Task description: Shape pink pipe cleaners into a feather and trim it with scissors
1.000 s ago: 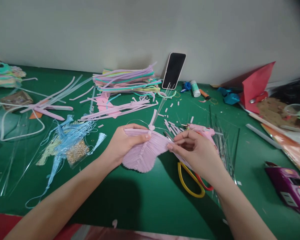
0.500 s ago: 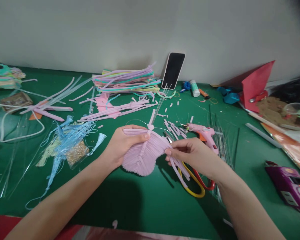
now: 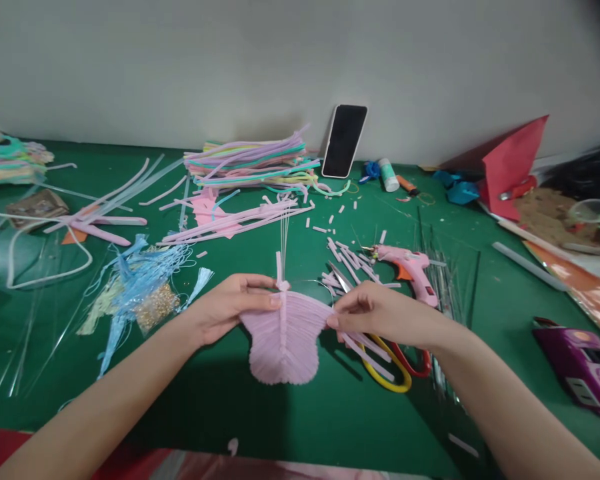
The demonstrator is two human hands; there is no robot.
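Observation:
A lilac fan-shaped piece made of pipe cleaners (image 3: 287,347) hangs between my two hands above the green table. My left hand (image 3: 237,303) pinches its upper left side, with the thumb lying near the central rib. At the piece's right tip, my right hand (image 3: 367,310) pinches the edge between thumb and fingers. Loose lilac pipe cleaner ends (image 3: 373,353) trail below the right fingers. Thin wires (image 3: 285,243) stick up from the top of the rib beside a short lilac stem. Scissors with yellow and red handles (image 3: 405,380) lie partly hidden under my right hand.
A pink glue gun (image 3: 413,267) and thin wires lie at the right. Bundled pastel pipe cleaners (image 3: 250,160) and an upright phone (image 3: 345,141) stand at the back. Blue tassels (image 3: 130,280) and a bag of gold beads (image 3: 156,307) are at the left. A purple device (image 3: 577,370) sits far right.
The lilac piece has moved down and slightly left and turned more upright, its lower edge now facing me. My left hand has shifted lower and left with it; my right hand still pinches the tip.

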